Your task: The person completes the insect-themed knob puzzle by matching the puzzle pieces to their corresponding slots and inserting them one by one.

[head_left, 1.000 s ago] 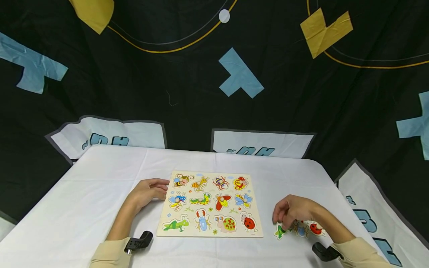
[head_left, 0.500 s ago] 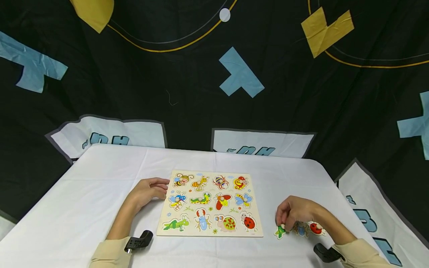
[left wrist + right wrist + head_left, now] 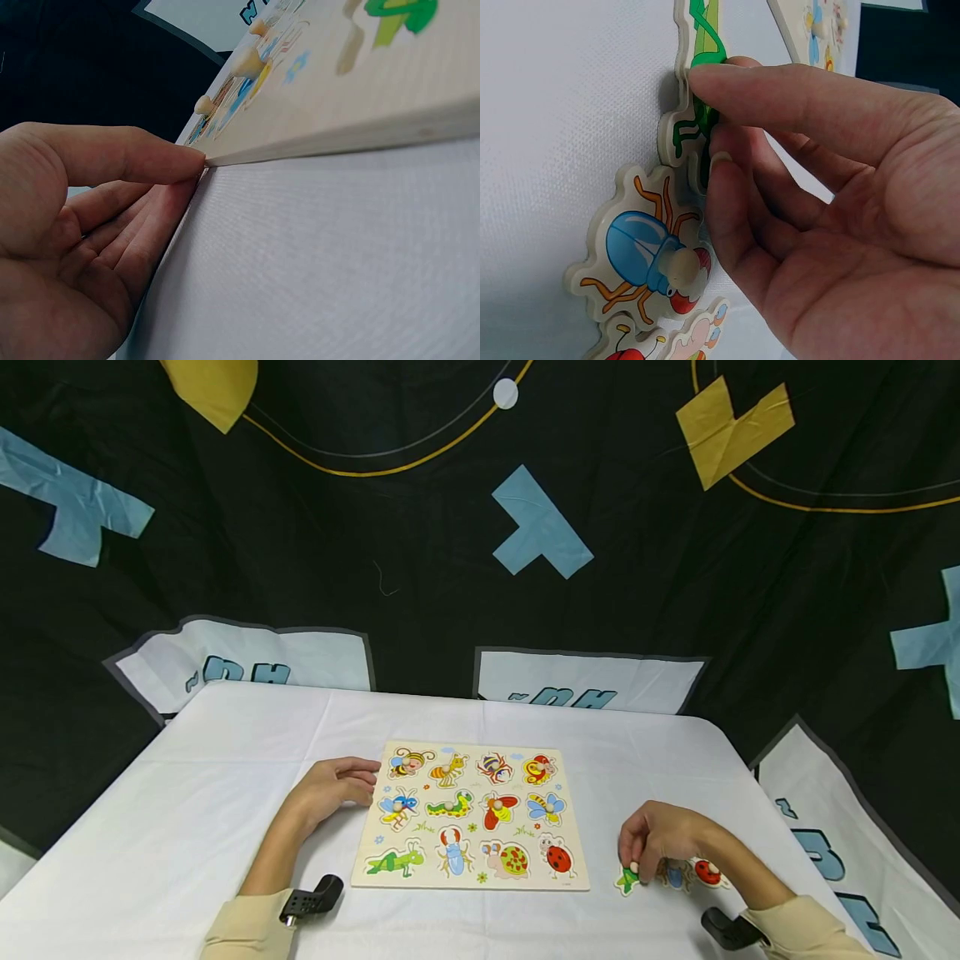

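A wooden insect puzzle board (image 3: 420, 883) lies flat on the table. My left hand (image 3: 330, 789) rests at its left side, fingers extended and touching the edge; the left wrist view shows the fingertips against that edge. To the board's right, my right hand (image 3: 667, 831) pinches a green grasshopper puzzle piece (image 3: 705, 45) between thumb and fingers, which partly cover it. Just beside this piece lie a blue beetle piece (image 3: 634, 247) with a wooden knob, a red ladybug piece (image 3: 707, 872) and a pink snail piece (image 3: 694, 341), partly hidden in the head view.
Knobbed pieces sit in the board's upper two rows, such as the caterpillar (image 3: 450, 808) and spider (image 3: 494, 768). The front row shows pictures without knobs. A white cloth (image 3: 247, 735) covers the table, and a dark curtain (image 3: 420, 560) hangs behind.
My right hand has shifted slightly to the right, and more of the grasshopper piece shows under its fingertips. The left hand and the board have stayed in place.
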Demonstrator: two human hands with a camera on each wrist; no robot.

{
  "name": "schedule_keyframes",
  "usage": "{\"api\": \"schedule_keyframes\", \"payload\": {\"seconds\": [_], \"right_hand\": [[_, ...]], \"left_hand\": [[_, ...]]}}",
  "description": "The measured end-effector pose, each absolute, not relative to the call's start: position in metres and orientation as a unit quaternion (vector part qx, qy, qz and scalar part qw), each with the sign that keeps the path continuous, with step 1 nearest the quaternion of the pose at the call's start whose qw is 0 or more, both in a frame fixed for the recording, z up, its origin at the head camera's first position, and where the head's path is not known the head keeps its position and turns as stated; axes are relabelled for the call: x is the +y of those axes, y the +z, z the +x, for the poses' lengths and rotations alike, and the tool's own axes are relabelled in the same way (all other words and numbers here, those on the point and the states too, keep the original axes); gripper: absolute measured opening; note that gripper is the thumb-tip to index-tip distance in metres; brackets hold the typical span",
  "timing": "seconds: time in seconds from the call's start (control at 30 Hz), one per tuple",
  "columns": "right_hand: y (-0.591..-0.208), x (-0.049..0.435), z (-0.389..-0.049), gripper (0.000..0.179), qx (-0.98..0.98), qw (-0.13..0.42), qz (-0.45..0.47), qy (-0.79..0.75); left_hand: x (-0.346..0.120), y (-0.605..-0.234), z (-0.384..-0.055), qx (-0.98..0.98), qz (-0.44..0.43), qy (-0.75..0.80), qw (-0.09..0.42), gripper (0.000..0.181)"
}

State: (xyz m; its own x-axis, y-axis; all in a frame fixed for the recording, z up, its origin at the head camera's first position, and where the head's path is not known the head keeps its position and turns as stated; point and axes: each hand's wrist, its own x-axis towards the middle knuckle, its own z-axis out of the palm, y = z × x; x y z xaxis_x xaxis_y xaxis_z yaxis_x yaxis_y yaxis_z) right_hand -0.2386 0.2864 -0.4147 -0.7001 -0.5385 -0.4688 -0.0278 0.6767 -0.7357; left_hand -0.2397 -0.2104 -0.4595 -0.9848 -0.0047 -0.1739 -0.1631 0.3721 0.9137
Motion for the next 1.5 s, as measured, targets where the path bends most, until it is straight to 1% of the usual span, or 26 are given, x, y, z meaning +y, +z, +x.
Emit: {"api": "schedule_keyframes", "payload": {"seconds": [0.6, 1.0, 1.5], "right_hand": [[-0.413, 0.284, -0.238, 0.023, 0.854, 0.346, -0.156, -0.355], [-0.405, 0.275, -0.245, 0.023, 0.855, 0.340, -0.160, -0.357], [-0.398, 0.260, -0.248, 0.022, 0.870, 0.315, -0.160, -0.344]], "left_hand": [[-0.210, -0.459, -0.239, 0.825, -0.056, 0.558, 0.073, 0.061], [-0.209, -0.457, -0.238, 0.826, -0.057, 0.556, 0.071, 0.061], [-0.210, -0.458, -0.240, 0.825, -0.054, 0.558, 0.072, 0.061]]}}
